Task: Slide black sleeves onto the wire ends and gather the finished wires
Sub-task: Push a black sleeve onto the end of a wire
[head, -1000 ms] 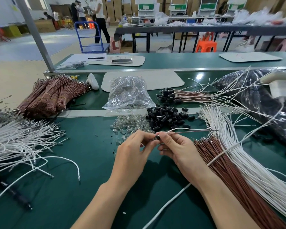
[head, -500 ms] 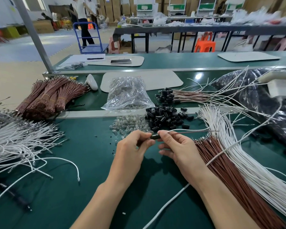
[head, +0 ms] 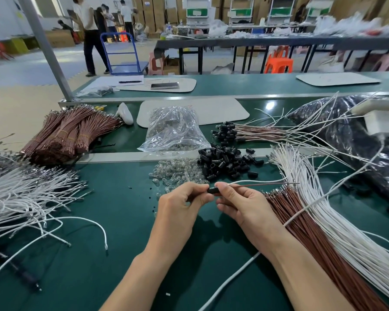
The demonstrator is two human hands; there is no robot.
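Observation:
My left hand and my right hand meet over the green table, both pinching one black sleeve between their fingertips. A white wire and a brown wire run out of the sleeve to the right. A heap of loose black sleeves lies just beyond my hands. Finished wires with black sleeves on their ends lie in a fan farther back. Bare brown wires and white wires stretch along my right forearm.
Small clear bulbs are scattered left of the sleeve heap, behind them a clear plastic bag. Tied brown wire bundles and a loose white wire pile fill the left. A black bag lies at right. People stand far back.
The black sleeve now shows more fully between my fingertips, pushed along the wire ends. My hands stay in about the same spot.

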